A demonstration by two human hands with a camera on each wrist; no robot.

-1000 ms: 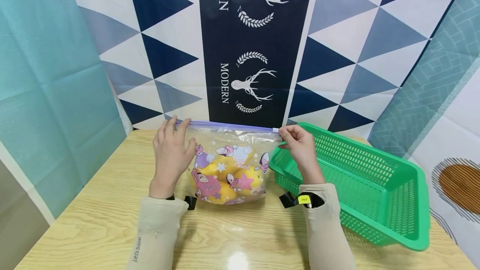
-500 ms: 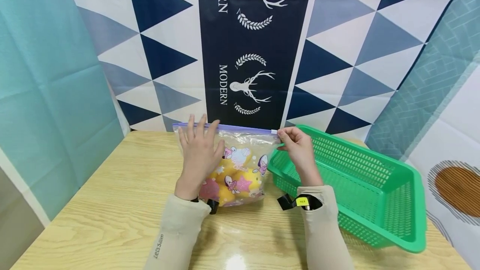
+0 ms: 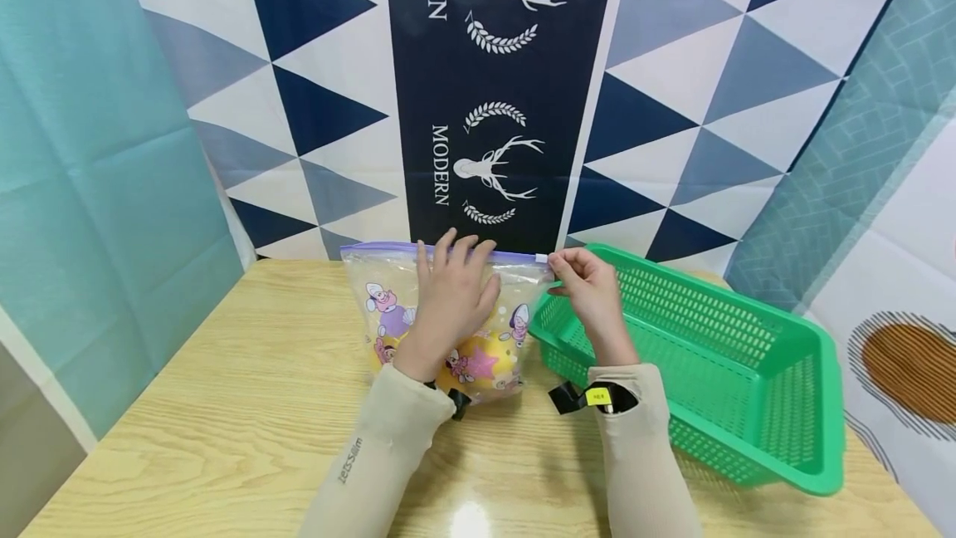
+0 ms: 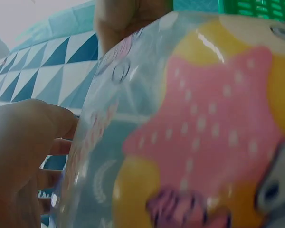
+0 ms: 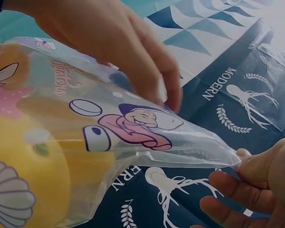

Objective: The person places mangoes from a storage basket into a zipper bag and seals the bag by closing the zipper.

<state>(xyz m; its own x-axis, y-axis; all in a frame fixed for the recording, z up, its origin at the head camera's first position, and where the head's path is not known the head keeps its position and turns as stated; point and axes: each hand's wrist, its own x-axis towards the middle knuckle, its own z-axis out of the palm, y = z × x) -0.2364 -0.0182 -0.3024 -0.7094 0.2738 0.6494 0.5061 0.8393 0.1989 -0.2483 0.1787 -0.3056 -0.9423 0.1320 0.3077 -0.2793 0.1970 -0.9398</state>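
Observation:
A clear zip bag printed with pink and purple sea cartoons stands upright on the table, with rounded yellow things inside. Along its top runs a purple zip with a white slider at the right end. My right hand pinches the bag's top right corner beside the slider; the right wrist view shows the corner drawn to a point between thumb and finger. My left hand lies over the zip right of its middle, fingers spread across the top edge and thumb apart. It hides part of the bag's front.
A green plastic basket with perforated walls stands on the table just right of the bag, partly behind my right hand. The wooden table ends at a patterned cloth backdrop close behind the bag.
My left hand has moved rightward along the zip from the bag's left corner to past its middle. My right hand keeps its pinch on the right corner.

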